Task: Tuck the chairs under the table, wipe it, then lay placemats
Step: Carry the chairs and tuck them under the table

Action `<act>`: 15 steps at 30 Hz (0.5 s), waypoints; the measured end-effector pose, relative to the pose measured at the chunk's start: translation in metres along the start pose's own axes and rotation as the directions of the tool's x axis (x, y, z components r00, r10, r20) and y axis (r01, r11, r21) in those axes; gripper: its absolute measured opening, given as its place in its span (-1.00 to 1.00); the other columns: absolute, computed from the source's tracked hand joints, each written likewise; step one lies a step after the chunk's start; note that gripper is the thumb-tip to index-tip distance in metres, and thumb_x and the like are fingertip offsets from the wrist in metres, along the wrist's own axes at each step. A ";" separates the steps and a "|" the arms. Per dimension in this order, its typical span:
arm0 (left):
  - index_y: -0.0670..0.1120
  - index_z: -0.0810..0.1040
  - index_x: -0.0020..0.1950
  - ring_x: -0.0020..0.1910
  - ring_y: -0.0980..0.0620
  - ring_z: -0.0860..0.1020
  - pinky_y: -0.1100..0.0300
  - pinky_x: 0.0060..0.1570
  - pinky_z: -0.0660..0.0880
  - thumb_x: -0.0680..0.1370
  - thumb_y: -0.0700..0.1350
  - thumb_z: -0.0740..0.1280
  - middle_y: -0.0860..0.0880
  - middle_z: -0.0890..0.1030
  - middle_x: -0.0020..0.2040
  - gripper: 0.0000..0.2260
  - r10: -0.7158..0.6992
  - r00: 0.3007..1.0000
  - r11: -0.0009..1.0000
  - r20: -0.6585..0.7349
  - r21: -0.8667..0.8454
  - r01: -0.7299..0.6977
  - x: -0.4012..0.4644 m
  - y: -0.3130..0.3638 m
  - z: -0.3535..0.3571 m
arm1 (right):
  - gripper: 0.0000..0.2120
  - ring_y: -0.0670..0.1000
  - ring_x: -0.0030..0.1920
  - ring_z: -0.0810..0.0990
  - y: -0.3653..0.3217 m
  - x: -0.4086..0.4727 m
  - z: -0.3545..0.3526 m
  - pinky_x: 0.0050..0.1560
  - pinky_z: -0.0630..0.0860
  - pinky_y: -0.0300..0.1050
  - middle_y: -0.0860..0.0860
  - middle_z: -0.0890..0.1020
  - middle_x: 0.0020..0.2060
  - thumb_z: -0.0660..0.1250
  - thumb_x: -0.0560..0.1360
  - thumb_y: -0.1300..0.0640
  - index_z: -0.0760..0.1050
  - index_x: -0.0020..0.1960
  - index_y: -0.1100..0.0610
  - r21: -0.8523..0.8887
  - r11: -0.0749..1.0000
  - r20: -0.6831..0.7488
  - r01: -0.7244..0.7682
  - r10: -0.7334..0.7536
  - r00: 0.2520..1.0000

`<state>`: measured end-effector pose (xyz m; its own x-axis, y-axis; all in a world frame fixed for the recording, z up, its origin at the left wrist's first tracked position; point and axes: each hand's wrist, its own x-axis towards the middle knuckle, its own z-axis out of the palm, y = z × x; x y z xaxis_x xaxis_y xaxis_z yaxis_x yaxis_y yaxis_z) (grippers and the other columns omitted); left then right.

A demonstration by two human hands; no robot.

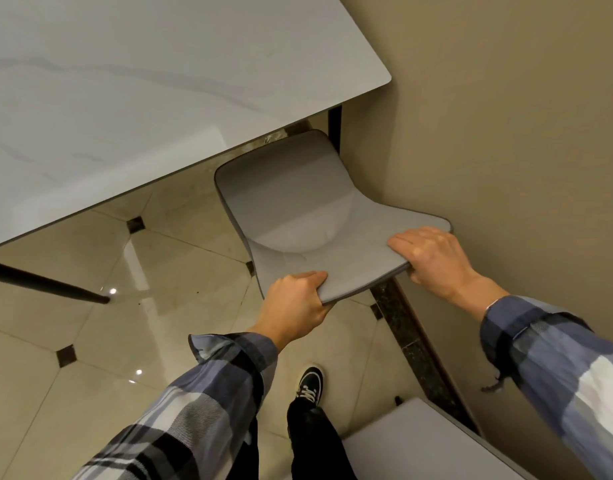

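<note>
Standing nearest the camera, a black sneaker [310, 386] rests on glossy tiled floor [90, 341], and the corner of a second grey chair [419, 441] shows just behind the grey chair [298, 209] being handled. Both plaid-sleeved arms reach forward to that chair's backrest. The left hand [298, 303] clamps its top edge, thumb on the front face and fingers curled behind. The right hand [433, 258] grips the same edge nearer the wall [506, 133], fingers over the front and thumb tucked behind. Beyond the hands, the seat's front sits just under the marble table [125, 81], beside a black table leg [334, 129]. Pushed crookedly, the chair would likely knock that leg or scrape the wall.
</note>
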<state>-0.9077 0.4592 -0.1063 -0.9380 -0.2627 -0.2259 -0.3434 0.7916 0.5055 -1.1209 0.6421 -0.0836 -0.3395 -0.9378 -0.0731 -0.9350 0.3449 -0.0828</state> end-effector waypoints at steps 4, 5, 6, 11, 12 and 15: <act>-0.01 0.58 0.19 -0.08 -0.06 0.62 -0.01 -0.09 0.59 0.55 0.24 0.25 0.00 0.67 0.01 -0.61 0.005 1.000 1.000 -0.013 0.018 -0.005 0.021 -0.004 -0.010 | -0.65 0.17 -0.17 0.63 0.012 0.022 -0.004 -0.12 0.56 0.05 0.09 0.67 -0.17 0.47 0.19 0.35 0.58 -0.04 0.17 -0.046 0.999 0.008 -0.011 0.011 1.000; 0.01 0.57 0.17 -0.10 -0.06 0.61 0.00 -0.11 0.59 0.55 0.25 0.25 0.01 0.66 -0.02 -0.61 0.007 1.000 1.000 -0.012 0.028 -0.006 0.025 -0.006 -0.011 | -0.66 0.17 -0.18 0.63 0.014 0.026 -0.005 -0.13 0.56 0.05 0.09 0.66 -0.18 0.46 0.19 0.34 0.58 -0.05 0.16 -0.052 0.999 0.009 -0.014 0.015 1.000; 0.01 0.57 0.17 -0.12 -0.05 0.61 0.00 -0.12 0.59 0.55 0.25 0.24 0.02 0.66 -0.03 -0.62 0.008 1.000 0.999 -0.007 0.035 -0.008 0.029 -0.008 -0.013 | -0.68 0.17 -0.19 0.62 0.015 0.030 -0.006 -0.13 0.56 0.04 0.09 0.66 -0.19 0.46 0.20 0.34 0.57 -0.06 0.16 -0.055 0.998 0.013 -0.017 0.017 1.000; 0.04 0.56 0.12 -0.19 -0.04 0.59 0.01 -0.17 0.57 0.55 0.29 0.12 0.04 0.65 -0.08 -0.59 0.058 0.998 0.994 0.019 0.092 -0.059 0.047 -0.020 -0.020 | -0.73 0.16 -0.23 0.60 0.019 0.047 -0.006 -0.16 0.53 0.03 0.07 0.63 -0.25 0.44 0.19 0.34 0.54 -0.14 0.15 -0.070 0.997 0.021 -0.034 0.035 0.999; 0.03 0.56 0.11 -0.19 -0.05 0.59 0.01 -0.18 0.56 0.55 0.29 0.09 0.04 0.65 -0.08 -0.57 0.070 0.997 0.991 0.017 0.112 -0.072 0.048 -0.024 -0.023 | -0.73 0.16 -0.23 0.60 0.016 0.051 -0.006 -0.16 0.53 0.02 0.08 0.63 -0.26 0.44 0.19 0.35 0.54 -0.14 0.16 -0.071 0.997 0.020 -0.033 0.034 0.999; 0.03 0.58 0.13 -0.17 -0.07 0.61 0.01 -0.19 0.57 0.55 0.32 0.04 0.03 0.67 -0.05 -0.50 0.083 0.996 0.987 -0.013 0.141 -0.080 0.059 -0.037 -0.032 | -0.73 0.18 -0.31 0.58 0.016 0.069 -0.007 -0.23 0.50 -0.01 0.09 0.61 -0.33 0.43 0.14 0.39 0.53 -0.20 0.18 -0.063 0.998 -0.007 -0.023 0.022 1.000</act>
<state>-0.9522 0.3966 -0.1123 -0.9638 -0.2036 -0.1723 -0.2573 0.8800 0.3993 -1.1597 0.5829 -0.0828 -0.3611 -0.9300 -0.0682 -0.9316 0.3630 -0.0182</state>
